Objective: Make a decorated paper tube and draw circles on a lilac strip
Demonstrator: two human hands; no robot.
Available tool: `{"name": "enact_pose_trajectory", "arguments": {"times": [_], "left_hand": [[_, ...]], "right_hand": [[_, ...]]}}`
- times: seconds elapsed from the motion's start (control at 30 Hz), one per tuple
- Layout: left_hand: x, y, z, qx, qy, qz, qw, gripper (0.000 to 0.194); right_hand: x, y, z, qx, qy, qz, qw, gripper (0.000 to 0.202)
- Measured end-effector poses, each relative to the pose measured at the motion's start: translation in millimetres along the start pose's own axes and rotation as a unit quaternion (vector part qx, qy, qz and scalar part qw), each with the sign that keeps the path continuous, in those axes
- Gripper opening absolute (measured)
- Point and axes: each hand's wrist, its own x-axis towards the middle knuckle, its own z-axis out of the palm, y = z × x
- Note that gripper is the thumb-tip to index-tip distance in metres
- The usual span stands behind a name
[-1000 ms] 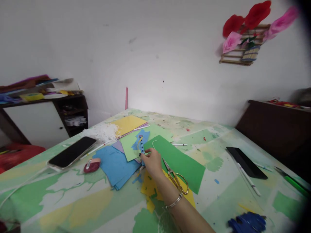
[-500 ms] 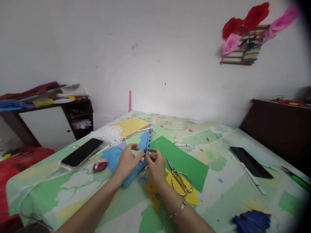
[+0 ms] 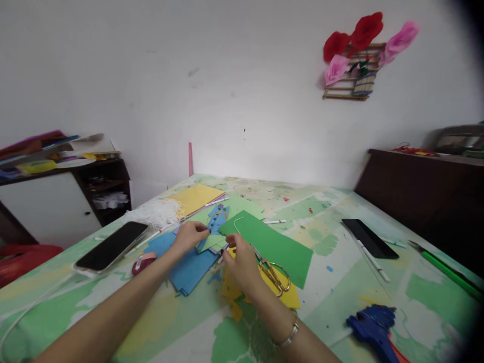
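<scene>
My left hand (image 3: 191, 236) has its fingers pinched at the edge of a blue paper strip (image 3: 217, 221) with a row of dark dots. The strip slants, its far end having a small purple and yellow part. My right hand (image 3: 239, 259) is apart from it, thumb and fingers spread, above small paper pieces. Between the hands lies a light green piece of paper (image 3: 212, 243). Folded blue paper (image 3: 192, 272) rests below. Gold-handled scissors (image 3: 273, 275) lie beside my right wrist, on yellow paper (image 3: 291, 298) and a dark green sheet (image 3: 280, 247).
At left are a phone (image 3: 111, 247) with a cable, a dark red and pink object (image 3: 143, 263) and white shredded strands (image 3: 155, 214). Yellow sheets (image 3: 198, 196) lie farther back. A blue glue gun (image 3: 372, 325), a black tablet-like slab (image 3: 368, 237) and a white marker (image 3: 373, 260) are at right.
My hands have moved apart from their meeting point. The blue strip has tilted to the left with my left hand, and the light green piece now shows. The view has turned right.
</scene>
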Motion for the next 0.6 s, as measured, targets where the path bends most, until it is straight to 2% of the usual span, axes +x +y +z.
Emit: {"name": "enact_pose_trajectory", "arguments": {"times": [0.17,0.33,0.43,0.5,0.53,0.6], "left_hand": [[24,-19,2.5,0.101,-0.028,0.01,0.994,0.024],[32,-23,7.1,0.13,0.009,0.06,0.99,0.018],[20,-16,15.4,0.127,0.072,0.092,0.985,0.031],[4,-8,23.9,0.115,0.095,0.132,0.98,0.031],[-5,-3,28.4,0.107,0.098,0.166,0.975,0.028],[-23,6,36.8,0.098,0.095,0.291,0.947,0.019]], "right_hand": [[-26,15,-36,-0.109,-0.021,0.004,0.994,0.026],[-49,31,-69,-0.216,-0.023,0.037,0.975,0.025],[-51,36,-81,-0.271,-0.013,0.063,0.96,0.024],[-49,38,-84,-0.298,-0.004,0.075,0.951,0.023],[-48,40,-85,-0.308,-0.001,0.08,0.948,0.021],[-46,43,-85,-0.321,-0.001,0.087,0.943,0.016]]}}
